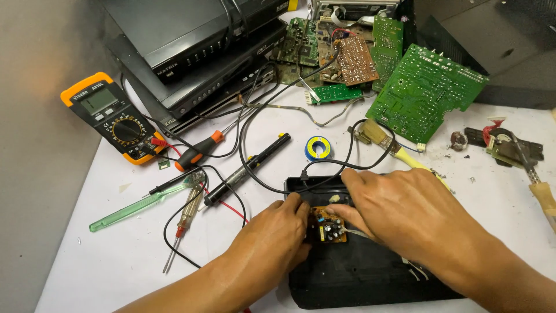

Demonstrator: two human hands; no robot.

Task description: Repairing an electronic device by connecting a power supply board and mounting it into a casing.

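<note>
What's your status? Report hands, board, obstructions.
Left hand and right hand both pinching small brown circuit board in black case. Black cable crosses case's rim.

Small brown circuit board [328, 225] lies flat inside black casing [359, 272].

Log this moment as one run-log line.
left hand: touching small circuit board | right hand: on board | black casing beneath

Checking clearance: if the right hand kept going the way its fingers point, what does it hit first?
Likely the left hand: the right hand points left across the small brown circuit board, its fingertips already on it, inside the black case. Depth unclear.
</note>
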